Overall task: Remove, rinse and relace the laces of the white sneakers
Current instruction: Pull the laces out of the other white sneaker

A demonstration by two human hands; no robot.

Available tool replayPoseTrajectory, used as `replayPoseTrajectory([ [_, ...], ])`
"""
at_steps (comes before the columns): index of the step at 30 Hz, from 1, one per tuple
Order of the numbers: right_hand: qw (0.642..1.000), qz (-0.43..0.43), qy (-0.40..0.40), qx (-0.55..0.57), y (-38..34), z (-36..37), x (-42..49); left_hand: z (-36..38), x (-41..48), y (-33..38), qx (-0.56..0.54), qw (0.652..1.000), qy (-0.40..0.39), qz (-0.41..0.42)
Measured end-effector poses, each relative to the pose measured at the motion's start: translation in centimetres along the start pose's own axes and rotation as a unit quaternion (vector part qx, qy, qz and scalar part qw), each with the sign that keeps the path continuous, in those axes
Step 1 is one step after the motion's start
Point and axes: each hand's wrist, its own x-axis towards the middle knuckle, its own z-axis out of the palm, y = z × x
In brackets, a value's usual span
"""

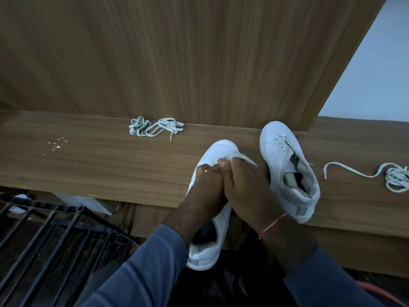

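A brown wooden shelf (pixel 99 160) runs across the middle, with a tall wooden board (pixel 177 52) behind it. A black metal rack (pixel 44 229) sits at the lower left. A pile of laces (pixel 152 127) lies at the back of the shelf, upper middle. Another loose lace (pixel 394 176) lies at the right edge. One white sneaker (pixel 287 169) rests on the shelf, right of the hands. The other sneaker (pixel 218 151) is in the middle, its heel hanging over the shelf edge. The hands cover its top. The left hand (pixel 205 182) curls its fingers down onto this sneaker. The right hand (pixel 245 189), touching the left, pinches a lace end (pixel 243 156). A red string (pixel 273 224) circles the right wrist.
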Motion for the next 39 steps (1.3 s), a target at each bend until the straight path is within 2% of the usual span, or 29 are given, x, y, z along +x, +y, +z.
replayPoseTrajectory([
  [2, 0.991, 0.054, -0.061, -0.105, 0.4, -0.6, -0.1, 0.1, 0.0, -0.3, 0.003, 0.996, 0.081, 0.037],
  [4, 0.972, 0.128, -0.118, -0.16, 0.2, -1.7, -0.4, -0.5, 0.1, 0.5, 0.191, 0.97, 0.111, 0.099],
  [5, 0.97, 0.148, -0.116, -0.155, 0.4, -2.1, -0.4, -0.7, 0.0, 0.8, 0.229, 0.959, 0.112, 0.126],
  [7, 0.965, 0.2, -0.126, -0.111, 1.1, -2.6, -0.1, -1.1, -0.1, 1.0, 0.204, 0.965, 0.086, 0.141],
  [8, 0.961, 0.222, -0.139, -0.084, 1.3, -2.8, 0.1, -1.2, -0.2, 1.1, 0.184, 0.965, 0.098, 0.162],
  [10, 0.946, 0.27, -0.179, -0.003, 1.3, -3.5, 0.3, -2.1, -0.2, 1.3, 0.101, 0.975, 0.104, 0.171],
  [13, 0.887, 0.339, -0.198, 0.244, 0.9, -5.2, 0.1, -4.2, -1.0, 2.9, -0.114, 0.984, 0.114, 0.079],
  [15, 0.826, 0.336, -0.18, 0.414, 0.7, -6.0, -0.3, -4.9, -1.6, 5.1, -0.235, 0.963, 0.13, -0.006],
  [17, 0.792, 0.314, -0.18, 0.492, 0.3, -6.2, -0.6, -4.7, -2.3, 7.5, -0.384, 0.915, 0.103, -0.072],
  [19, 0.788, 0.303, -0.183, 0.503, -0.1, -5.9, -0.8, -4.3, -2.9, 9.1, -0.468, 0.872, 0.083, -0.114],
  [26, 0.815, 0.263, -0.199, 0.477, 0.1, -6.1, -1.4, -3.7, -3.8, 11.2, -0.504, 0.829, 0.142, -0.196],
  [29, 0.811, 0.247, -0.219, 0.482, 0.4, -6.6, -1.6, -3.4, -4.0, 11.8, -0.499, 0.835, 0.143, -0.184],
  [33, 0.808, 0.255, -0.226, 0.481, 0.6, -7.1, -2.1, -3.3, -3.9, 12.0, -0.507, 0.837, 0.098, -0.181],
  [36, 0.823, 0.274, -0.183, 0.463, 0.6, -7.0, -2.3, -2.9, -3.5, 12.1, -0.521, 0.835, 0.076, -0.159],
  [39, 0.843, 0.303, -0.105, 0.432, 0.5, -7.1, -2.5, -2.4, -2.9, 12.5, -0.498, 0.85, 0.092, -0.141],
])
